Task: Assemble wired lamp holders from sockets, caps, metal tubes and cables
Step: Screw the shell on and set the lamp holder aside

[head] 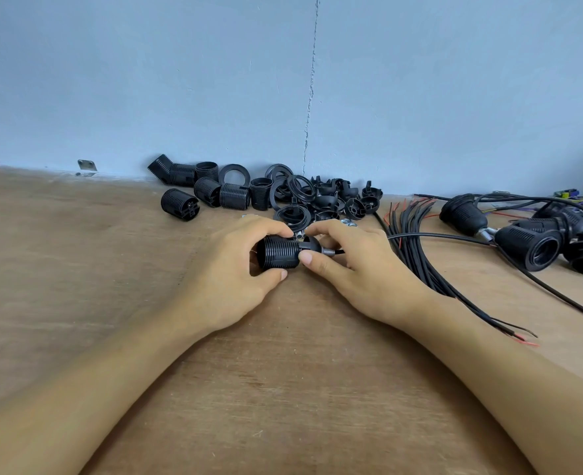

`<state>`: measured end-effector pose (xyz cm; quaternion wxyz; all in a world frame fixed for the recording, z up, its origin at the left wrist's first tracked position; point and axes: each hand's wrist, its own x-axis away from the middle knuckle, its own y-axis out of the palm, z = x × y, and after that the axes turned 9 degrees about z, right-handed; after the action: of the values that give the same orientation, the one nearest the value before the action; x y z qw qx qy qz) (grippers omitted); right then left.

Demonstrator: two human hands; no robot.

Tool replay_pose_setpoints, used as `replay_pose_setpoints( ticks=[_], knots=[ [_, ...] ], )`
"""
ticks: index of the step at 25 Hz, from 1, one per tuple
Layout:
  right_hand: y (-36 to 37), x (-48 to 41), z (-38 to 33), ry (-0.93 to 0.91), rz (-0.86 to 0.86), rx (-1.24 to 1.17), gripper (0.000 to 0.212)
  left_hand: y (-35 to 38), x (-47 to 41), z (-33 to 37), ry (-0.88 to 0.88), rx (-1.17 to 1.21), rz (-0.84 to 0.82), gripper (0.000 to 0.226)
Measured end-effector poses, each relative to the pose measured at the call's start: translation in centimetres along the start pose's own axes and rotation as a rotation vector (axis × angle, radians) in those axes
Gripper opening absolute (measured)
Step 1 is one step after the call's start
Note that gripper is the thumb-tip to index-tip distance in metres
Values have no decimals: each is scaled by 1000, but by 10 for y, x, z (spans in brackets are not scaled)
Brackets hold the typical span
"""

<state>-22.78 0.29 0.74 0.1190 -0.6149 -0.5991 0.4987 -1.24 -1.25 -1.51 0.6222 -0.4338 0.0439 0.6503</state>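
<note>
We're at the join step. Left hand (245, 269) wraps the ribbed socket (280, 253), thumb below and fingers over the top, holding it on its side just above the table (283, 371), centre of view. Right hand (355, 272) pinches the cap (312, 244) between thumb and forefinger, butted against the socket's right end. A short metal tube (328, 251) sticks out of the cap. The cable (437, 236) leaves it and trails right, across the loose cable bundle (417, 262).

Risks as we see them:
- Cap goes on crooked. Our fingers hide the seam, so we'd judge a skewed start by feel only; forcing it could jam or crack the plastic.
- Turning the cap may wind the cable with it, and the wires inside could pull off their terminals. Can't check that from here.
- Cable snagging on the bundle would drag the cap off line.
- Small nuts (348, 223) sit just behind our knuckles, easy to knock into the spare parts pile (317, 197).

Finished holders (530, 248) lie well to the right.
</note>
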Motion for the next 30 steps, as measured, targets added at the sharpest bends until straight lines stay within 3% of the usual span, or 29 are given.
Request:
replay_pose_setpoints(
  ticks=[7,16,21,30],
  knots=[
    [0,-1,1,-28,9,-54,36,0,1,2,-24,79,9,37],
    [0,-2,-1,67,2,-159,41,0,0,3,-129,183,2,39],
    [-4,0,-1,68,-22,-165,26,-1,1,4,-149,188,-16,39],
    [-7,-2,-3,-78,-81,-9,43,-4,0,10,-200,218,-49,29]
  ],
)
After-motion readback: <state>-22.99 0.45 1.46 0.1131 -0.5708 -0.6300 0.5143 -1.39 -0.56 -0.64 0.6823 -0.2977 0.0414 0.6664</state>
